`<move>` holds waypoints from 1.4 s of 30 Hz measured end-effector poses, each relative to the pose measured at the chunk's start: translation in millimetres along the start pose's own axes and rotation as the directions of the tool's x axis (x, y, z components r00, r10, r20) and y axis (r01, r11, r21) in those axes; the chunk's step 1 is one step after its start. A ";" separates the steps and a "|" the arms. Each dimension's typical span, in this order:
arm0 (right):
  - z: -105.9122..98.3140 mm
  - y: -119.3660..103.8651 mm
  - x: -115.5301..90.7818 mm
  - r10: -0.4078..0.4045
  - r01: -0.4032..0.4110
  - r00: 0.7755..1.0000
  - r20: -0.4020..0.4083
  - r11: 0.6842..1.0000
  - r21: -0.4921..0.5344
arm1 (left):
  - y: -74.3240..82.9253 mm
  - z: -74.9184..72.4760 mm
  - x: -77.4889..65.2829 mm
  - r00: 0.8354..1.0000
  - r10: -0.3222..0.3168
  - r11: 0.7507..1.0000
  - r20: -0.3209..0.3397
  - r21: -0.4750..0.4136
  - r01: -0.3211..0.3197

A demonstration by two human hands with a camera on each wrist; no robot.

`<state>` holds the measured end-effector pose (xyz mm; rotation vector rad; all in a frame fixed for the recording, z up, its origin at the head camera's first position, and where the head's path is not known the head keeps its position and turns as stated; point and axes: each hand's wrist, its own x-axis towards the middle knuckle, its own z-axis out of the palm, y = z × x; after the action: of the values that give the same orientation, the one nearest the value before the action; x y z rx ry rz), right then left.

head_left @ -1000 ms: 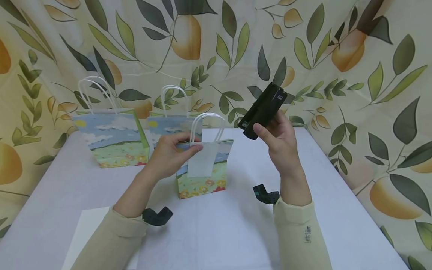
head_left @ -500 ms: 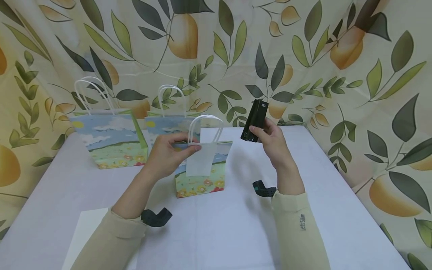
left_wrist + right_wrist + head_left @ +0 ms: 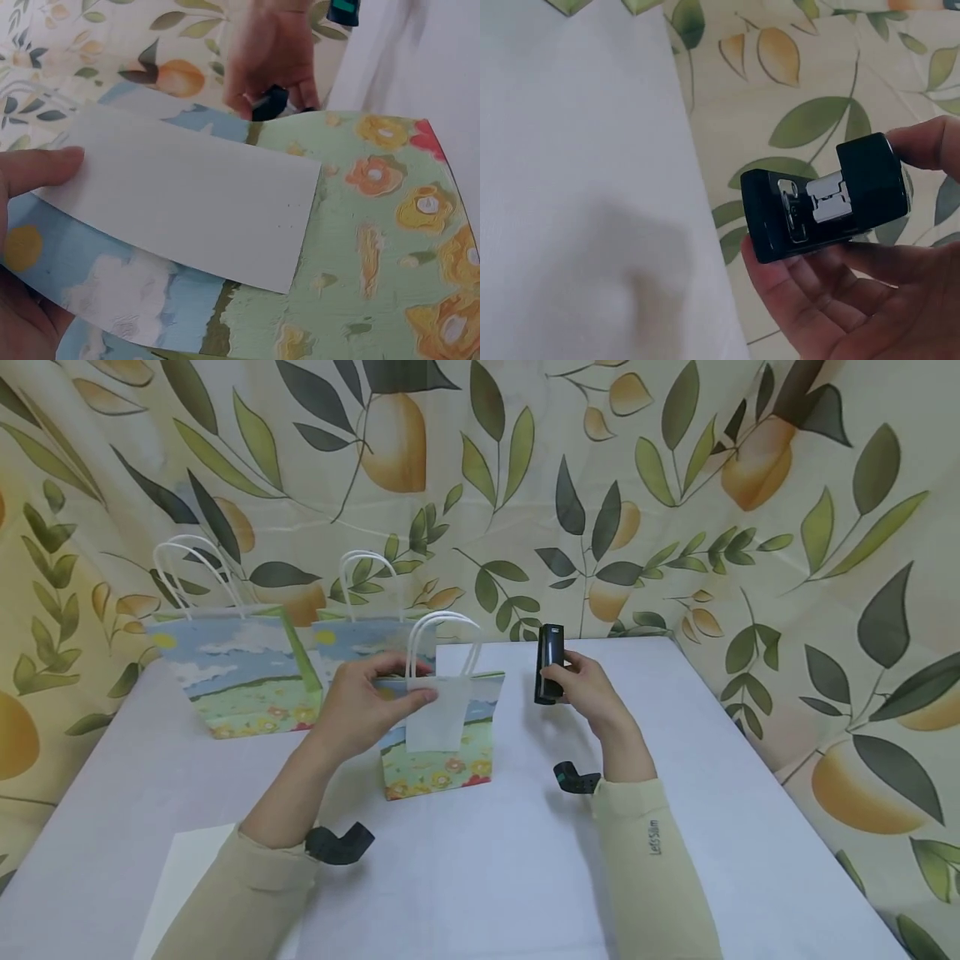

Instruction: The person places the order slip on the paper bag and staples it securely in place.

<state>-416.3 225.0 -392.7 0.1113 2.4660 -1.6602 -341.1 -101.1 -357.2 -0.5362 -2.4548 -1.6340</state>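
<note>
My left hand point(image 3: 360, 703) pinches a blank white card point(image 3: 437, 720) against the front of a small paper gift bag point(image 3: 441, 774), thumb on the card and fingers behind the rim. The bag has a painted sky, a flowery meadow and white handles point(image 3: 446, 625). To its right my right hand point(image 3: 597, 695) grips a black stapler point(image 3: 551, 662), held on end and apart from the bag. In the right wrist view the stapler's mouth point(image 3: 827, 198) gapes, with its metal parts showing. Across the card point(image 3: 187, 196) in the left wrist view, the thumb lies near the upper end.
Two similar gift bags stand behind, a larger one point(image 3: 240, 681) at the left and another point(image 3: 352, 639) partly hidden by my left hand. A white sheet point(image 3: 187, 868) lies under my left sleeve. The white table point(image 3: 525, 860) meets a fruit-patterned cloth point(image 3: 660, 552) at the back.
My right hand has lowered the stapler and turned it from a slant to upright, moving slightly left. The left hand keeps its hold on the card and bag.
</note>
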 end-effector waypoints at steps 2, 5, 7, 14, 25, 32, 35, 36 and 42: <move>0.4 2.6 2.4 0.021 -0.021 1.000 -0.009 1.000 -0.013 | -0.5 -1.3 0.1 1.000 -0.004 1.000 0.008 -0.006 0.004; 1.2 5.5 4.7 0.053 -0.054 0.998 -0.019 0.998 -0.037 | -1.6 -3.6 -0.4 1.000 -0.001 1.000 0.017 -0.015 0.001; 1.6 7.3 5.5 0.071 -0.072 0.997 -0.025 0.995 -0.064 | -1.4 -4.7 -1.1 1.000 -0.002 1.000 0.027 -0.019 0.002; 1.3 12.9 4.2 0.083 -0.094 0.994 -0.072 0.982 -0.167 | -2.5 -5.5 -4.0 0.996 -0.038 0.999 0.075 0.033 0.035; 1.3 16.4 5.1 0.085 -0.116 0.989 -0.123 0.956 -0.268 | -17.4 -13.7 -12.2 0.992 -0.091 0.996 0.089 0.006 0.090; 1.5 18.8 4.6 0.098 -0.144 0.982 -0.159 0.940 -0.310 | -30.1 -17.0 -20.7 0.980 -0.154 0.988 0.124 0.034 0.151; 0.7 20.9 4.9 0.114 -0.163 0.979 -0.166 0.935 -0.314 | -34.3 -17.1 -24.7 0.972 -0.189 0.982 0.139 0.031 0.186; 0.5 21.6 4.7 0.119 -0.167 0.979 -0.167 0.934 -0.316 | -35.7 -17.1 -26.0 0.970 -0.196 0.981 0.143 0.032 0.193; -1.4 25.6 6.2 0.155 -0.206 0.972 -0.174 0.922 -0.327 | -43.2 -18.5 -33.1 0.974 -0.181 0.983 0.139 0.051 0.175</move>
<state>-418.5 235.8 -416.7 0.4151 2.7143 -1.1660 -327.8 -139.9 -397.4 -0.4545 -2.7046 -1.6616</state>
